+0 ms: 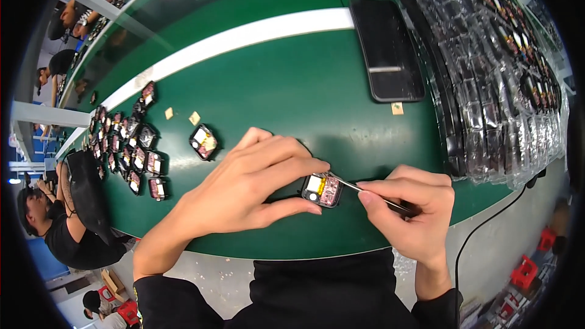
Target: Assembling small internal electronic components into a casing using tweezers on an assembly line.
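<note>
A small open electronic device point(329, 194) with a black case lies on the green table in front of me; a pinkish circuit board, a white block and yellow tape show inside it. My left hand point(253, 183) grips its left side between thumb and fingers. Pinched in my right hand point(411, 207) is a pair of slim metal tweezers point(353, 187), whose tip reaches the upper edge of the device. Whether the tip holds anything is too small to tell. Left of my left hand lies a similar open device point(203, 142), apart from the others.
Several more such devices point(139, 158) are heaped at the left. Small yellowish squares point(194, 117) lie near them. A black tray point(390, 55) sits at the back, beside tall stacked clear plastic trays point(487, 79) on the right. A cable point(481, 228) hangs off the right edge. A co-worker point(79, 225) sits at left.
</note>
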`<action>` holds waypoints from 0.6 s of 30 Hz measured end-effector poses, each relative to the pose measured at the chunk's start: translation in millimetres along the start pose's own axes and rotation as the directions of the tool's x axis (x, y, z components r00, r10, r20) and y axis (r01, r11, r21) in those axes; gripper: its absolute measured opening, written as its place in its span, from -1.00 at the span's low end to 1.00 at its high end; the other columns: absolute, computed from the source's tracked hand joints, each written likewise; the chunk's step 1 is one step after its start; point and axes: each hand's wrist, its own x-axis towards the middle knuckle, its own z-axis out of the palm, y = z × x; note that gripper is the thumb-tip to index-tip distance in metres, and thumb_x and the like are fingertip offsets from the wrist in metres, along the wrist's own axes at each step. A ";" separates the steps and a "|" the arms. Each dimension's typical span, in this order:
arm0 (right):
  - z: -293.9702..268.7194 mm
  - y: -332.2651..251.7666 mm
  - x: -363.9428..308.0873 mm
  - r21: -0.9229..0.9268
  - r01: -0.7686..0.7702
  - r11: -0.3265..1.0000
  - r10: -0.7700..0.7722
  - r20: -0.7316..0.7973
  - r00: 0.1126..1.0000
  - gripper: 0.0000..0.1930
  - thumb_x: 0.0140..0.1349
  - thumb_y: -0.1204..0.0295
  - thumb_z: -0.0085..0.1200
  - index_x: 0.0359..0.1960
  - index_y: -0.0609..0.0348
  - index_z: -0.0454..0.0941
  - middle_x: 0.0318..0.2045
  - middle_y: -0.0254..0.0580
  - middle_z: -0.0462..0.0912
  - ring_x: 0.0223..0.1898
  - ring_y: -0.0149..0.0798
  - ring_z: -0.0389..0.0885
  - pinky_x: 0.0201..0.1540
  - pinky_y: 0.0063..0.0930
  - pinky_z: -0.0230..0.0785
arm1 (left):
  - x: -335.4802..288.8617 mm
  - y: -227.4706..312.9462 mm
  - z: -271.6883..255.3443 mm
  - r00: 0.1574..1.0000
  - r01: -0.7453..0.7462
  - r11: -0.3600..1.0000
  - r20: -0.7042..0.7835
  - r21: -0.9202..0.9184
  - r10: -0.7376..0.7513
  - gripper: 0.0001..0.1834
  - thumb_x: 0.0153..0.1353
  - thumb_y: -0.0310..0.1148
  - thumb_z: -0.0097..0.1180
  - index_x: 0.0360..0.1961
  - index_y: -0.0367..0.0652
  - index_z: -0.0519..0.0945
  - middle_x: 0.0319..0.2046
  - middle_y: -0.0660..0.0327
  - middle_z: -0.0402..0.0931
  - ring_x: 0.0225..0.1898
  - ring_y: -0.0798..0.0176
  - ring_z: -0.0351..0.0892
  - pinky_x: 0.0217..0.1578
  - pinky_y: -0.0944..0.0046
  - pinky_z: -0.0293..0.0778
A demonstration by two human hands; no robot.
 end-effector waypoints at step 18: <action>11.4 -1.9 0.8 -0.240 0.150 0.959 -0.151 0.016 0.988 -0.76 0.03 0.72 0.47 -0.23 0.32 0.84 -0.55 -0.31 0.59 -0.66 -0.35 0.49 -0.62 -0.45 0.26 | 3.1 -5.8 2.3 0.998 -0.014 0.999 -0.057 0.039 0.017 -0.29 -0.09 -0.05 0.72 0.07 -0.25 0.86 -0.22 0.17 0.73 -0.22 0.13 0.66 -0.06 0.14 0.39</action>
